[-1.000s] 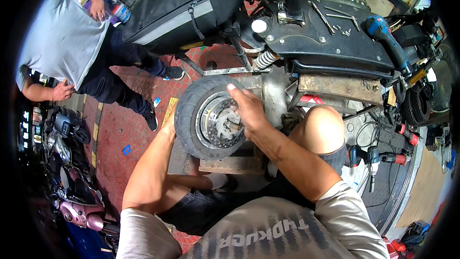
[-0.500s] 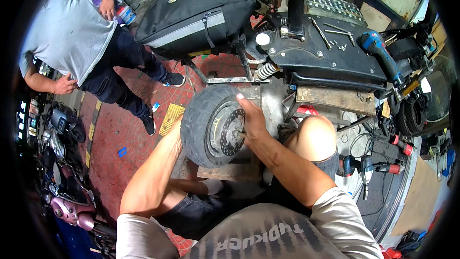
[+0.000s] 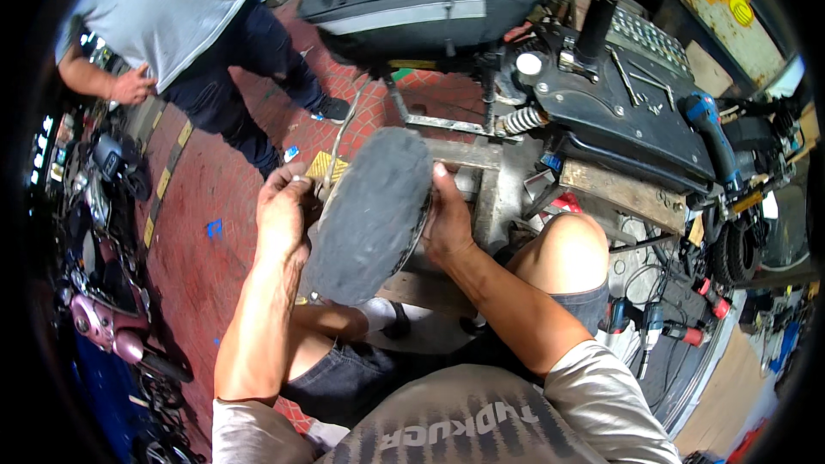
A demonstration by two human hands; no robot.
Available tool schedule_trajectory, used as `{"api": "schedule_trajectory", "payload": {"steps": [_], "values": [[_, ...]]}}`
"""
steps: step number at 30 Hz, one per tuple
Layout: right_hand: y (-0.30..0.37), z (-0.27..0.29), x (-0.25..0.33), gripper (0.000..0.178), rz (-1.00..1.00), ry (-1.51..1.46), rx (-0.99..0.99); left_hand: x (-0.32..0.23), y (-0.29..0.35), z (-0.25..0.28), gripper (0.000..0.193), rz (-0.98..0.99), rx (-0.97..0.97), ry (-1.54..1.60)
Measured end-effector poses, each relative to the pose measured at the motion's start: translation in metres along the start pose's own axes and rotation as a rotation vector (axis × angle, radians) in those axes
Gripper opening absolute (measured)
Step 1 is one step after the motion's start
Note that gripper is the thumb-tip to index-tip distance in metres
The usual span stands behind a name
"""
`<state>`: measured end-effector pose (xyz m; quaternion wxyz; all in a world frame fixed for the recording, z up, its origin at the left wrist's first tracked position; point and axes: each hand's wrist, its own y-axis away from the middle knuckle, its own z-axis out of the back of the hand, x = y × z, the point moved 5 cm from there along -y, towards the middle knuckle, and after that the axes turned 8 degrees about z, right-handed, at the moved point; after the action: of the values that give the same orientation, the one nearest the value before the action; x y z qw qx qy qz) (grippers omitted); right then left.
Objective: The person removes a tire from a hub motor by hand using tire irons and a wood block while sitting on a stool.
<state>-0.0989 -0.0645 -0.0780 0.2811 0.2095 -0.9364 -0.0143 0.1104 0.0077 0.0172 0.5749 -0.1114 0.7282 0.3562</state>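
Observation:
Between my hands is a small, thick wheel with a black tyre (image 3: 369, 219), tilted so its worn tread faces up at me. My right hand (image 3: 449, 216) grips its right side, thumb up along the edge; most of those fingers are hidden behind it. On the left side, my left hand (image 3: 282, 213) is closed in a pinch beside the hub, around what looks like a thin grey cable (image 3: 347, 125) that rises from there. The brake disc side is turned away from view. Beneath the wheel is a low wooden stand (image 3: 425, 290).
A black scooter deck (image 3: 601, 112) at the right bears loose tools, screws and a blue power tool (image 3: 711, 133). A large black bag (image 3: 421, 9) sits beyond the wheel. Another person (image 3: 172, 26) stands at the left. Power tools (image 3: 653, 331) and cords lie right of my knee.
The wheel has turned from showing its disc side to showing its tread. My left hand has come out from behind it to its left side. The view has shifted.

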Motion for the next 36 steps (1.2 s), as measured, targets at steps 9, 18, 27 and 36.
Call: {"api": "schedule_trajectory", "payload": {"steps": [9, 18, 27, 36], "values": [[-0.009, -0.001, -0.042, 0.076, -0.133, -0.099, 0.002, 0.015, -0.019, 0.015, 0.023, -0.281, -0.037, -0.166], [-0.020, 0.048, -0.020, 0.063, 0.009, 0.410, 0.030, 0.025, -0.023, 0.013, 0.022, -0.277, -0.009, -0.209], [0.008, -0.012, 0.016, 0.075, -0.228, 0.124, 0.011, 0.028, -0.038, 0.033, 0.032, -0.058, 0.102, -0.063], [0.006, -0.007, 0.026, 0.069, -0.232, 0.238, -0.014, 0.063, -0.035, 0.006, 0.073, 0.507, 0.345, -0.414]]}}
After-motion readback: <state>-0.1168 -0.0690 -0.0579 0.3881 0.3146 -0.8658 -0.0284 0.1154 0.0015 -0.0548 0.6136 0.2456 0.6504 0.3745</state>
